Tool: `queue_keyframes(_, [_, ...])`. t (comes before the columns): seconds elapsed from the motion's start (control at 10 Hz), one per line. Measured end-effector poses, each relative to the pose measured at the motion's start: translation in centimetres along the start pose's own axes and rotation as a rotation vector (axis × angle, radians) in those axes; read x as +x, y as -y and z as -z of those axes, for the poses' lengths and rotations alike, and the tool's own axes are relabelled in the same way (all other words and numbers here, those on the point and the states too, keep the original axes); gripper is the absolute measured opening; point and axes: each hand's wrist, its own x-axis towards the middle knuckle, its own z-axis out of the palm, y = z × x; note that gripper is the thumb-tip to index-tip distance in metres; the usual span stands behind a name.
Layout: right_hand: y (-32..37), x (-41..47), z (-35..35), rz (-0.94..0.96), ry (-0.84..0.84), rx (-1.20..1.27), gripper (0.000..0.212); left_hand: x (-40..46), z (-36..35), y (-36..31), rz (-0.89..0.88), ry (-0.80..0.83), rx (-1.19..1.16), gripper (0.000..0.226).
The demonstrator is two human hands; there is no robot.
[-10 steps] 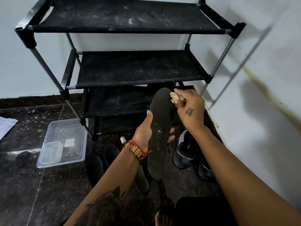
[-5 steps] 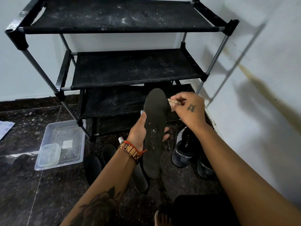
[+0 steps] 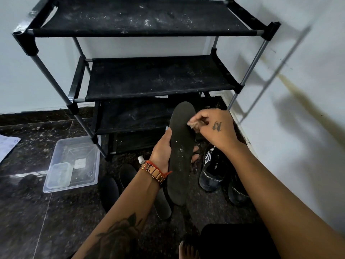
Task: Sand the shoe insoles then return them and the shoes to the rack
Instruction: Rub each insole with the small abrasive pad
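My left hand (image 3: 162,150) grips a long dark insole (image 3: 180,152) upright by its middle, thumb on the near face and fingers behind. White dust specks its surface. My right hand (image 3: 214,128) pinches a small crumpled piece of sandpaper (image 3: 193,125) against the insole's upper right edge. Two more dark insoles (image 3: 110,191) lie on the floor below my left forearm. A pair of black sport shoes (image 3: 212,171) stands on the floor to the right, near the wall. The black shoe rack (image 3: 149,79) stands behind, its shelves dusty and bare.
A clear plastic tub (image 3: 74,163) with a smaller container inside sits on the dark floor at the left, by the rack's leg. A small white cap (image 3: 141,159) lies near my wrist. A paper (image 3: 7,144) lies far left. The white wall runs close on the right.
My right hand has slid the sandpaper down the insole's upper right edge, from near the toe tip towards the middle. The left hand keeps its hold.
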Motion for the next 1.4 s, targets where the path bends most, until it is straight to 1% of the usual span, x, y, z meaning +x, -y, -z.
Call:
queue_keyframes(0.1, [1.5,-0.2,-1.3,0.089,0.032,0.068,0.021,0.0,0.2,-0.1,-0.025,0.033,0.022,0.060])
queue_keyframes(0.2, [2.1,-0.5,-2.3,0.209,0.117,0.066,0.026,-0.2,0.2,-0.2,-0.062,0.063,0.011,0.055])
queue_keyframes(0.3, [1.6,-0.7,-1.7,0.276,0.206,0.045,0.027,-0.1,0.4,-0.6,-0.093,0.045,0.003,0.057])
queue_keyframes(0.4, [0.7,-1.2,-0.5,0.254,0.259,-0.018,0.027,0.1,0.5,-0.4,-0.058,0.016,0.001,0.063])
queue_keyframes(0.5, [0.6,-1.7,0.5,0.187,0.145,-0.081,0.032,0.3,0.4,0.0,-0.056,-0.006,0.021,0.063])
queue_keyframes(0.6, [2.6,-2.5,1.5,0.158,-0.059,-0.036,0.031,0.2,0.3,-0.2,-0.068,0.026,0.044,0.068])
queue_keyframes(0.7, [4.7,-4.3,1.4,0.129,-0.145,0.029,0.024,0.3,0.3,-0.2,-0.092,0.062,0.084,0.062])
queue_keyframes(0.8, [4.7,-5.3,-0.4,0.092,-0.164,0.002,0.022,0.4,0.3,-0.4,-0.136,0.062,0.093,0.058])
queue_keyframes(0.9, [4.6,-4.4,-2.1,0.102,-0.151,-0.058,0.023,-0.3,0.2,-0.3,-0.167,0.005,0.198,0.054])
queue_keyframes(1.0, [5.0,-3.7,-2.6,0.152,0.006,-0.043,0.026,-0.2,0.7,-0.4,-0.273,-0.124,0.336,0.052])
queue_keyframes(1.1, [4.2,-3.2,-1.6,0.165,0.186,-0.086,0.029,-0.2,1.1,-0.4,-0.303,-0.199,0.416,0.055])
queue_keyframes(1.2, [3.0,-2.8,-0.3,0.115,0.244,-0.187,0.021,0.0,0.6,-0.6,-0.243,-0.171,0.359,0.060])
queue_keyframes(1.3, [2.1,-2.6,0.5,0.002,0.100,-0.214,0.016,0.5,0.9,-0.7,-0.168,-0.088,0.155,0.062])
queue_keyframes(1.4, [2.4,-2.5,0.2,0.012,-0.112,-0.066,0.020,0.8,1.3,-0.6,-0.150,-0.058,0.142,0.062])
